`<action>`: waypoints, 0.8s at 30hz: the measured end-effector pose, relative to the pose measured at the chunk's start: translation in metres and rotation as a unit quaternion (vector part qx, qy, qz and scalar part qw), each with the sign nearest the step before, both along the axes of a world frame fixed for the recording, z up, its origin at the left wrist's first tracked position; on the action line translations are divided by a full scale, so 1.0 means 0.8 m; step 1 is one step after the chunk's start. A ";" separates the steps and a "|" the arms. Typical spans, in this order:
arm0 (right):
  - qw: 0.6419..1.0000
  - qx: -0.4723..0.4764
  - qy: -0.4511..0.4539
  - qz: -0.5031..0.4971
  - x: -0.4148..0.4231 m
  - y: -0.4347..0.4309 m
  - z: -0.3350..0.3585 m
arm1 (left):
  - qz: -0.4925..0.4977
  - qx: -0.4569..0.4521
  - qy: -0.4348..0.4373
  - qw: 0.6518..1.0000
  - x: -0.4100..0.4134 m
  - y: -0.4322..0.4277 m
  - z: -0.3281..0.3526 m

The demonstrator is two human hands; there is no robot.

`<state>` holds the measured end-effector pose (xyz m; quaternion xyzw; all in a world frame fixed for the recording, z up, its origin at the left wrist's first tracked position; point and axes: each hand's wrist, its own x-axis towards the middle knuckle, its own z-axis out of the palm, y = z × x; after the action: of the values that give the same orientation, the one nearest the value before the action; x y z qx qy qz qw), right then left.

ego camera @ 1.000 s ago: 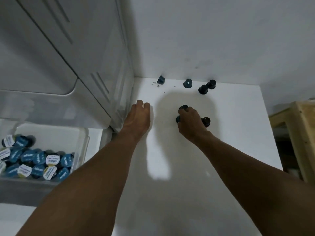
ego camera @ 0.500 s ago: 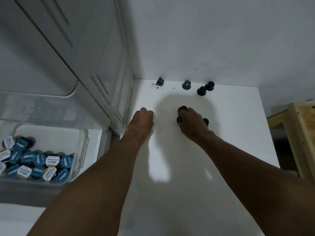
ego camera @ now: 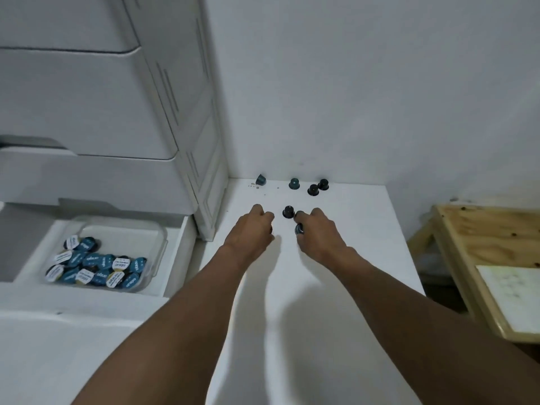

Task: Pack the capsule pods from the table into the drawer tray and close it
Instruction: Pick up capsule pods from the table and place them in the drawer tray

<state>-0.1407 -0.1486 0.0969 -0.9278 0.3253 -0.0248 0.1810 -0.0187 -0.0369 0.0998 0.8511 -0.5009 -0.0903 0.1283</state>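
Right hand pinches two dark pods over the table; left hand fingers curl, contents unclear. Five loose pods lie beyond; the part-filled tray sits left in the open drawer.

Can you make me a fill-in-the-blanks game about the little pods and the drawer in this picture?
1. The drawer with the clear tray inside is ____.
2. Near the back wall, ____ pods sit on the white table.
3. The packed pods in the tray have lids that are blue or ____.
4. The wooden stand is on the person's ____ side.

Missing words: open, four, white, right.
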 end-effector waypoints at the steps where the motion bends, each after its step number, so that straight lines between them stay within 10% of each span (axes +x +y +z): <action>1: 1.000 -0.009 -0.004 0.006 -0.012 0.006 0.007 | -0.002 -0.015 -0.007 1.000 -0.013 0.008 0.007; 24: 0.990 -0.050 -0.085 0.096 -0.123 0.182 0.127 | 0.124 -0.209 0.016 0.970 -0.165 0.215 0.120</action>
<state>-0.2392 -0.0033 0.1987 -0.9572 0.2164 -0.1019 0.1627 -0.1508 0.1351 0.1958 0.8594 -0.3971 0.0198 0.3214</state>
